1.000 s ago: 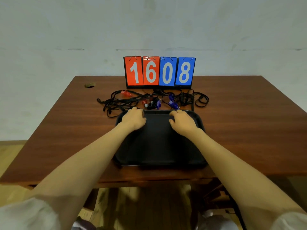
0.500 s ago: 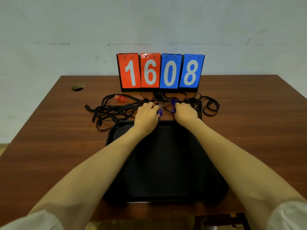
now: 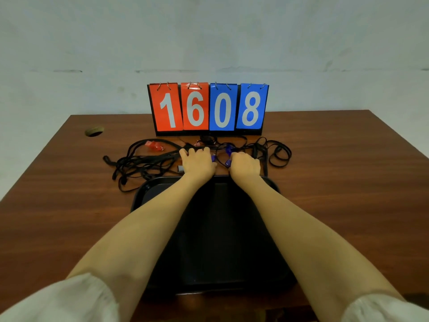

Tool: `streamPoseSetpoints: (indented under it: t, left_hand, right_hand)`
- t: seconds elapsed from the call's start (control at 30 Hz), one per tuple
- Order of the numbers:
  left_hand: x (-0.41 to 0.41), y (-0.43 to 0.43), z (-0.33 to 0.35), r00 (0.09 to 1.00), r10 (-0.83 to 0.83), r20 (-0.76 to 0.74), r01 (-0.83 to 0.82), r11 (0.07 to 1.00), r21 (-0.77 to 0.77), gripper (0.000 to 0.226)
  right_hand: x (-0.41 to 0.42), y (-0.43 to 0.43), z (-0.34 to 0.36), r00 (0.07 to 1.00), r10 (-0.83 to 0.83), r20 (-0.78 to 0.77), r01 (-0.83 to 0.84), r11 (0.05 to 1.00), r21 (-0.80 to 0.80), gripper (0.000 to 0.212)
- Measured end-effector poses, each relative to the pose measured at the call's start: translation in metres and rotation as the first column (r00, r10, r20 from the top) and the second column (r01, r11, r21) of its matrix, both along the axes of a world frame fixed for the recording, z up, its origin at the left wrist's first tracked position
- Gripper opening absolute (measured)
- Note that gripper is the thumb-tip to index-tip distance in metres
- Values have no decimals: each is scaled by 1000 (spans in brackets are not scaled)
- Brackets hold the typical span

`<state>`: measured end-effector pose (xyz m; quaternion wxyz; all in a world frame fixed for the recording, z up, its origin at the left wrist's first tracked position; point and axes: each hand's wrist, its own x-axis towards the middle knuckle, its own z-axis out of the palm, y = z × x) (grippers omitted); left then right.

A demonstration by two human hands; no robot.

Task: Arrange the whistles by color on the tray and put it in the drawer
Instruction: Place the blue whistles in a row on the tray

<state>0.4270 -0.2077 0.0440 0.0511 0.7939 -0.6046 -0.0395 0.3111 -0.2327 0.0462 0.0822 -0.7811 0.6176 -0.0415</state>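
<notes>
Left hand point(image 3: 197, 162): palm down past the far rim of the tray point(image 3: 148, 194), fingers point(image 3: 185, 152) curled together on the black cords point(image 3: 144, 161). A blue whistle point(image 3: 213, 157) shows at its thumb side, touching the hand; whether the fingers grip it cannot be told.

Right hand point(image 3: 245, 165): palm down just beside the left, knuckles up, fingers bent under and hidden. A second blue whistle point(image 3: 228, 162) juts out at its thumb side, in contact; a firm grip cannot be confirmed. A third blue whistle point(image 3: 229, 148) lies just beyond, between the two hands.

Red whistle point(image 3: 154, 145): lies free on the bench point(image 3: 69, 182), left of the left hand, among the cords. A further reddish piece point(image 3: 197, 143) sits near the scoreboard point(image 3: 208, 108) foot; too small to identify. A small grey item point(image 3: 180, 168) lies at the left wrist; nature unclear.

Cords: tangled in a band across the bench between the tray's far rim and the scoreboard, loops spreading to both sides.

Tray: black, at the near edge of the bench, centred; both forearms cross over it. What shows of its floor is bare.

Bench: dark brown wood grain, with a round cable hole point(image 3: 94, 131) near the far left corner. Scoreboard stands at the far edge, reading 1608, two red cards and two blue.

Room: pale, marked wall point(image 3: 209, 38) behind the bench. White sleeves point(image 3: 53, 303) at the lower corners.
</notes>
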Motion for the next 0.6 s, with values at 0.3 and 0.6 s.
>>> streamPoseSetpoints:
  t: [0.3, 0.6]
  left_hand:
    - [-1, 32, 16, 927, 79, -368, -184, 948, -261, 30]
    - [11, 87, 44, 638, -106, -762, -315, 868, -384, 31]
  right_hand:
    - [-1, 2, 3, 997, -10, 72, 7, 999, 42, 24]
    - [-8, 61, 39, 462, -17, 886, 188, 979, -80, 25]
